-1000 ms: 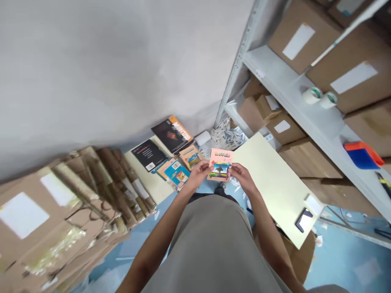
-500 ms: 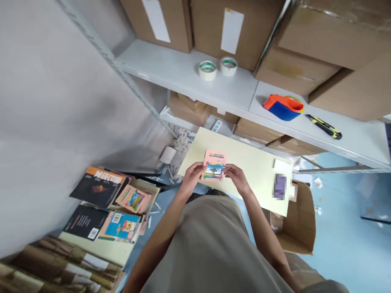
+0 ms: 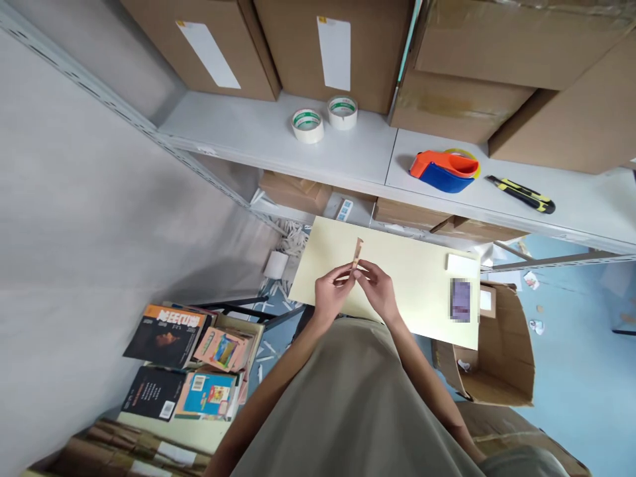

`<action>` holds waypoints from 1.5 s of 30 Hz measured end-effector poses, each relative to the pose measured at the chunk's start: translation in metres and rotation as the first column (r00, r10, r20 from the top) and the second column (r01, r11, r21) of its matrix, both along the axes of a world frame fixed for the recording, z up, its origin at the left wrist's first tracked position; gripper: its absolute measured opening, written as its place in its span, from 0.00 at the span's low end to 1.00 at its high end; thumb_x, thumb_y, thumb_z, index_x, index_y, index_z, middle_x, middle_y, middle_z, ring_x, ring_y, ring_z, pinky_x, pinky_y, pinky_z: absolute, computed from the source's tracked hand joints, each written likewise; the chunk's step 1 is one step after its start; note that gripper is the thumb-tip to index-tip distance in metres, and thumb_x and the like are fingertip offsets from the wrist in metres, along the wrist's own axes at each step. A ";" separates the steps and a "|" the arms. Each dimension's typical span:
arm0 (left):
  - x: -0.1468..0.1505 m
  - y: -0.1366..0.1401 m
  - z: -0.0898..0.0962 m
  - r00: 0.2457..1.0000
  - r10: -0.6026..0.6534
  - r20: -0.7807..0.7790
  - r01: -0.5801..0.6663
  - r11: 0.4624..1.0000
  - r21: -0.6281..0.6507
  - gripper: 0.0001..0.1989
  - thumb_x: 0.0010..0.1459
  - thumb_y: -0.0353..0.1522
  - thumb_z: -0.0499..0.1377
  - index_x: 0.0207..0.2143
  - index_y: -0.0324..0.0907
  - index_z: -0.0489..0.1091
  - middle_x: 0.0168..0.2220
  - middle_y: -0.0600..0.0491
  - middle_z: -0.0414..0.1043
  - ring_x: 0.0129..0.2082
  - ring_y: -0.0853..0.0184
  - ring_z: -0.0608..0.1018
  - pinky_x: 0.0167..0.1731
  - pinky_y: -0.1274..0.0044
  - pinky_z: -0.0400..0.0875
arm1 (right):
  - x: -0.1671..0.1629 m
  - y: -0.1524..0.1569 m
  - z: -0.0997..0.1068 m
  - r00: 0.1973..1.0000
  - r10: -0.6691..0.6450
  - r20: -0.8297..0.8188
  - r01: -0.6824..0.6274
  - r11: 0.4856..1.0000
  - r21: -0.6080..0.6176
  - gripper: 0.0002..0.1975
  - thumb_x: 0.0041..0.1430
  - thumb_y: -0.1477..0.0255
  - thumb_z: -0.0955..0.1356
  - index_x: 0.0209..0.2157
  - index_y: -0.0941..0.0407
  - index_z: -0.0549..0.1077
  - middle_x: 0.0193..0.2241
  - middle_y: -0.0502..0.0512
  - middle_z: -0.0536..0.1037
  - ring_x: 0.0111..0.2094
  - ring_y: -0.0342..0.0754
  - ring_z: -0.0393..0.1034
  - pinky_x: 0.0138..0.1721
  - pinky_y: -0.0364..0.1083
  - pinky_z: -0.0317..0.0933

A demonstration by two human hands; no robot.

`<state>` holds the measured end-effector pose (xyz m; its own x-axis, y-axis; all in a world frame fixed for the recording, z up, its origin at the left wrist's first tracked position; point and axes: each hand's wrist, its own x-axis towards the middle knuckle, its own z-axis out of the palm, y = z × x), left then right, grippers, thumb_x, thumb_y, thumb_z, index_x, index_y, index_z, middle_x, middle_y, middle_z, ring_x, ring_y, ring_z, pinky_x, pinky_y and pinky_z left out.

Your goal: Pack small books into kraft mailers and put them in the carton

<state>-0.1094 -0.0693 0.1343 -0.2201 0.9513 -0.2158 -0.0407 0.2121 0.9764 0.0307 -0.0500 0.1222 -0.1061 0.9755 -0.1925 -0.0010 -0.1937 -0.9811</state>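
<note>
A thin pink booklet is turned edge-on to me above the pale yellow tabletop, so its cover is hidden. My left hand is closed on its left side, fingertips against the pages or cover. On the other side my right hand pinches it too, thumb near the lower end. The two hands nearly meet around the booklet's lower part.
Stacked books and magazines lie at left. An open cardboard box stands right of the table. On the shelf ahead are tape rolls, an orange-and-blue tape dispenser, a utility knife and cartons.
The booklet has turned from lying face-up, cover showing, to edge-on. My hands have come closer together around it. My view has shifted slightly, so the shelf items appear further left.
</note>
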 end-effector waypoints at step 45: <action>-0.028 0.003 0.005 0.993 -0.036 0.113 0.046 0.995 -0.083 0.35 0.54 0.49 0.75 0.59 0.42 0.77 0.49 0.44 0.84 0.53 0.55 0.83 0.54 0.66 0.77 | 0.060 0.014 0.016 0.937 0.097 -0.335 -0.160 0.973 -0.165 0.27 0.57 0.48 0.80 0.50 0.52 0.85 0.38 0.54 0.87 0.34 0.50 0.78 0.33 0.47 0.72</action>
